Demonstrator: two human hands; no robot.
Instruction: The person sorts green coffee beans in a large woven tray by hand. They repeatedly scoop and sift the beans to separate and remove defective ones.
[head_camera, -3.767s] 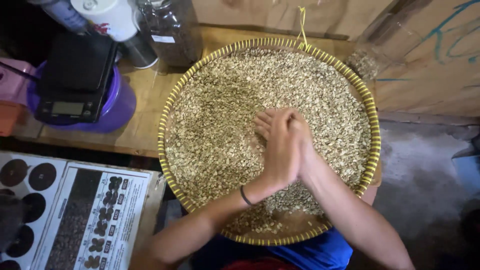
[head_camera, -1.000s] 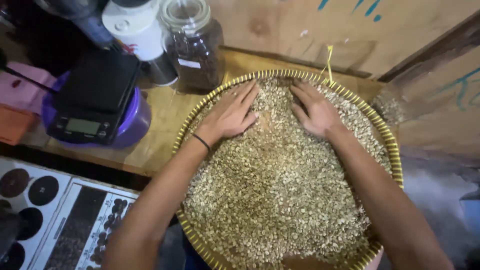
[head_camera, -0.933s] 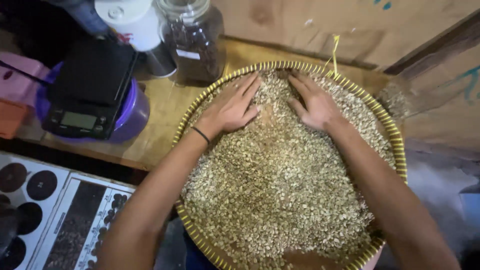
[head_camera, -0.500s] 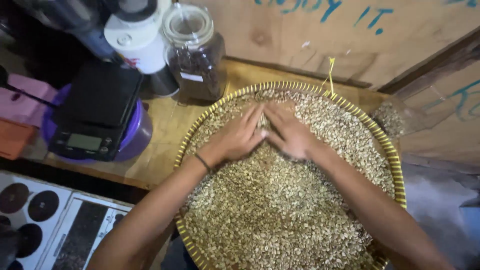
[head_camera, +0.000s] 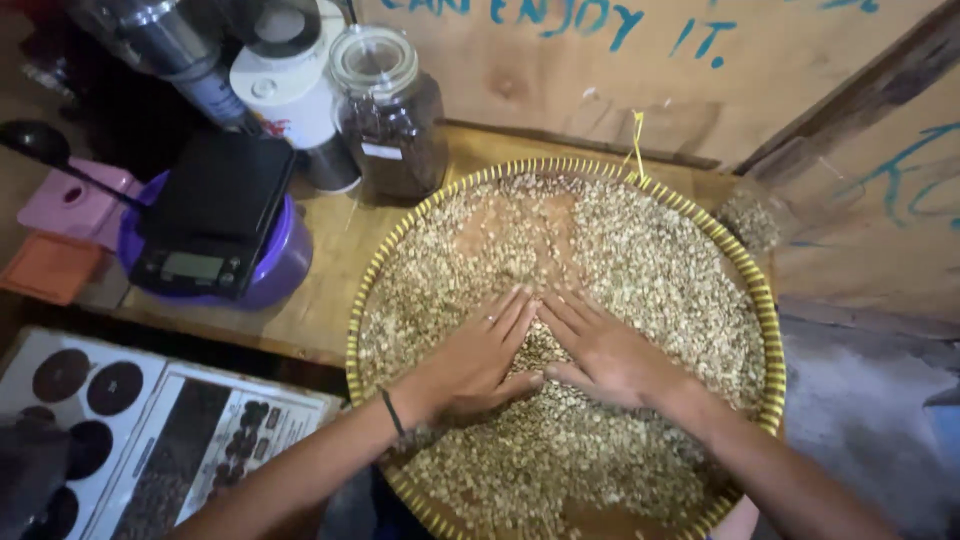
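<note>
— So, where are your hands?
— Your left hand (head_camera: 478, 355) and right hand (head_camera: 600, 350) lie flat, fingers together, fingertips meeting in a wedge on pale green beans (head_camera: 640, 250).
— And around them?
— Those beans fill the round yellow-rimmed woven tray (head_camera: 762, 300), beside a black scale (head_camera: 215, 210).

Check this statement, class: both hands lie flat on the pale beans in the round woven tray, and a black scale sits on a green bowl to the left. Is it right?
One detail is wrong. The head view shows the black scale on a purple bowl, not a green one. The left hand and right hand do lie flat on the pale beans in the round woven tray.
</note>
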